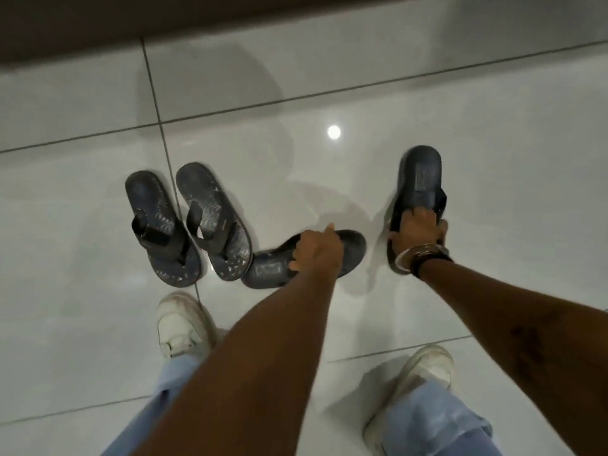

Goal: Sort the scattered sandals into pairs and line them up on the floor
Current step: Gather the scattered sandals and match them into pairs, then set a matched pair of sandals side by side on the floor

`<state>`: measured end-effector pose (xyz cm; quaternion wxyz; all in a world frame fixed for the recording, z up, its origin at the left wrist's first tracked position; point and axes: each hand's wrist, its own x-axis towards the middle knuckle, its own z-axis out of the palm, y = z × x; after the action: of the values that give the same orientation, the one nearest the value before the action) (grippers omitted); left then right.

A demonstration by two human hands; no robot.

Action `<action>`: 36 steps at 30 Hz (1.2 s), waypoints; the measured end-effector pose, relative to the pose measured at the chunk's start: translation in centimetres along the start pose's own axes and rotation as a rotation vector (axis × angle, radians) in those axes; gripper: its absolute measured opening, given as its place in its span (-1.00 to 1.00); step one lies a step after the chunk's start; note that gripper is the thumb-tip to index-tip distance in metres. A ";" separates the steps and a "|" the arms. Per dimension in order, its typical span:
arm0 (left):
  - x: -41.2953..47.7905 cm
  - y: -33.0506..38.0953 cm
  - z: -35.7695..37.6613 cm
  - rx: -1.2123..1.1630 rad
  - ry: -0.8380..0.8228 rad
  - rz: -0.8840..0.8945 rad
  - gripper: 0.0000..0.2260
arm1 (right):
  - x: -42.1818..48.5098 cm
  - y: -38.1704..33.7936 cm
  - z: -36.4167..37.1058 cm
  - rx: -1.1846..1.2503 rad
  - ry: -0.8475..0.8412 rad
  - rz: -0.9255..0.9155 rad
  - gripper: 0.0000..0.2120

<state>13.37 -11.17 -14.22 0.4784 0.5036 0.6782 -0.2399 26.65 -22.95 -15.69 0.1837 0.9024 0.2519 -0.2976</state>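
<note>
Slides: one lying sideways (352,246), just right of the flip-flop pair (190,222); other (419,179) further right, apart.
Left grip (316,250): closed over sideways slide's strap.
Right grip (418,233): holding other slide's strap.
Handling: likely light, flexible; strap best hold.

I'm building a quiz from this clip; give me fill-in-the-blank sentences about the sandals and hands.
1. The left hand grips a dark slide lying ___ across the floor.
2. The right hand grips the other slide, and its wrist wears ___.
3. Two flip-flops sit side by side, ___ of both hands.

Missing: sideways; bracelets; left
</note>
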 end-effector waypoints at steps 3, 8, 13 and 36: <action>-0.5 0.7 3.2 -0.064 0.110 -0.019 -0.64 | 1.0 1.5 1.5 0.072 -0.046 -0.071 -0.77; -3.1 1.8 6.9 0.196 0.203 0.193 -0.73 | 1.6 3.5 2.1 0.115 0.058 -0.145 -0.83; -4.4 3.2 9.9 0.570 0.202 0.417 -0.67 | 3.6 7.7 -0.5 -0.124 0.036 -0.261 -0.81; -5.0 3.7 6.9 0.594 0.333 0.847 -0.80 | -1.0 5.6 -1.1 0.059 0.305 -0.433 -0.71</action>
<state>19.69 -17.62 -12.12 0.2564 0.8775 0.3857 -0.1247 29.56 -27.29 -13.21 0.0492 0.8670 0.4549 -0.1976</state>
